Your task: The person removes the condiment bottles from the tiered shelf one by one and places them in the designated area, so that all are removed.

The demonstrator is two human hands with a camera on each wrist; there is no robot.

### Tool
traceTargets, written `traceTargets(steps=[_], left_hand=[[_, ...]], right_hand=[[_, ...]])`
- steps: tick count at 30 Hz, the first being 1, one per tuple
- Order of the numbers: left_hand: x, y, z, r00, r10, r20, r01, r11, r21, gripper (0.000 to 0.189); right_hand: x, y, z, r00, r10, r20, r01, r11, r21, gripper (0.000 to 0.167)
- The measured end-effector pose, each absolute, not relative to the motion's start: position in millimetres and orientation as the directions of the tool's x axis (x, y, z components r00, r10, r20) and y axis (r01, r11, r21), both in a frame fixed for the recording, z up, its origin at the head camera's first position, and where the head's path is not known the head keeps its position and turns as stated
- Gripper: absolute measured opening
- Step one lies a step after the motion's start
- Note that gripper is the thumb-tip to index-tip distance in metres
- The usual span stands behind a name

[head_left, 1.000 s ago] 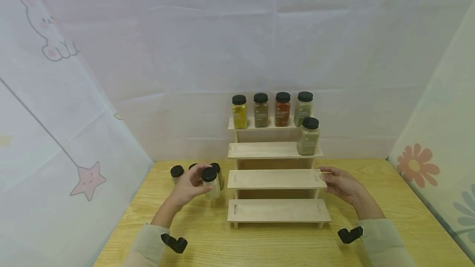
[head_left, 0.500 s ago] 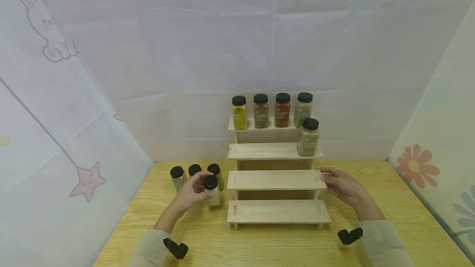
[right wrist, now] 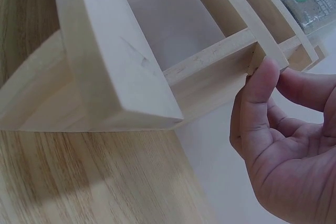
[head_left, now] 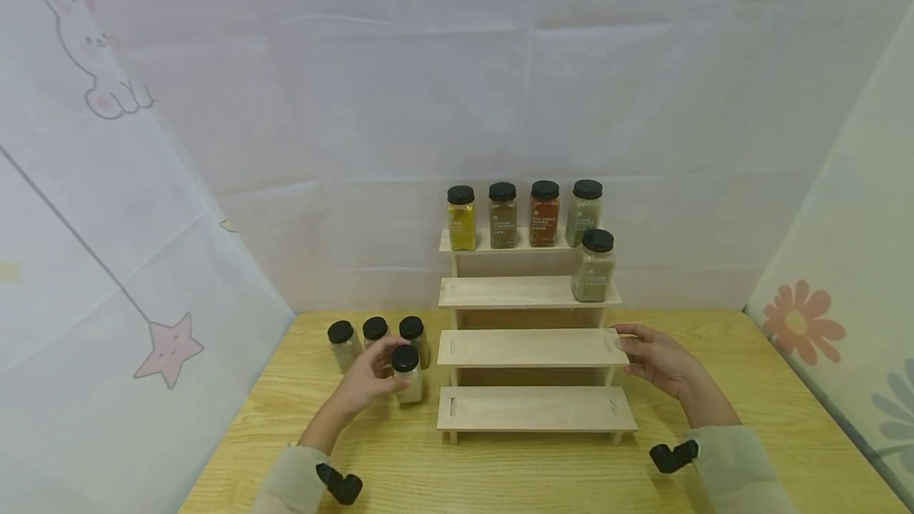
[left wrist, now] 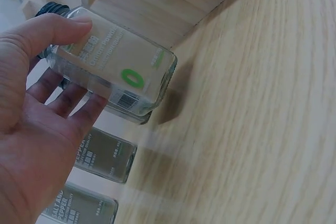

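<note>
My left hand [head_left: 371, 379] grips an onion powder jar [left wrist: 113, 59] of clear glass with a black lid, thumb over the label side and fingers behind. In the head view this jar [head_left: 408, 384] is upright, left of the wooden tiered rack [head_left: 535, 409]; whether its base touches the table I cannot tell. At the rack's right side, my right hand [head_left: 660, 359] pinches the end of the second-lowest shelf [head_left: 528, 347] between thumb and fingers. The right wrist view shows this right hand [right wrist: 294, 135] at the shelf's corner.
Behind my left hand stand three more black-lidded jars [head_left: 345, 347]. On the top shelf are a yellow jar [head_left: 462, 222], a brown jar [head_left: 503, 220], a red jar [head_left: 544, 219] and a green one [head_left: 584, 216]. Another greenish jar [head_left: 593, 270] stands at the second shelf's right end.
My left hand and the onion powder jar have come toward me and lower, clear of the jars behind, which now show more. My right hand keeps its place on the shelf.
</note>
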State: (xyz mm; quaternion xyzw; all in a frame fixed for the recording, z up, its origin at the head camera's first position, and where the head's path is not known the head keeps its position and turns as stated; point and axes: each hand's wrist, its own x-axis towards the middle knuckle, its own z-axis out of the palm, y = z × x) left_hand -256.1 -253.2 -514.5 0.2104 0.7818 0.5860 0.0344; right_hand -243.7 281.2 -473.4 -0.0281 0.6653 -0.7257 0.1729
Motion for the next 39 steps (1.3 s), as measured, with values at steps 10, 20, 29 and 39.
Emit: traceTargets(steps=[10, 20, 29, 39], left_hand=[[-253.2, -254.1, -518.6, -0.916, 0.361, 0.174, 0.267, 0.229, 0.936, 0.063], [-254.4, -256.5, -522.6, -0.922, 0.357, 0.151, 0.244, 0.232, 0.942, 0.066], [-256.7, -256.7, -523.9, -0.918, 0.365, 0.155, 0.252, 0.237, 0.938, 0.067], [-255.0, -255.7, -511.0, -0.901, 0.395, 0.179, 0.297, 0.262, 0.918, 0.067]], right_hand=[[-242.8, 280.9, -475.7, -0.940, -0.282, -0.192, 0.213, -0.046, -0.976, 0.056], [-241.3, 279.2, -474.9, -0.940, -0.284, -0.189, 0.213, -0.056, -0.975, 0.058], [-242.4, 279.8, -475.0, -0.940, -0.289, -0.182, 0.207, -0.056, -0.977, 0.054], [-241.5, 278.8, -472.2, -0.940, -0.282, -0.192, 0.213, -0.047, -0.976, 0.057]])
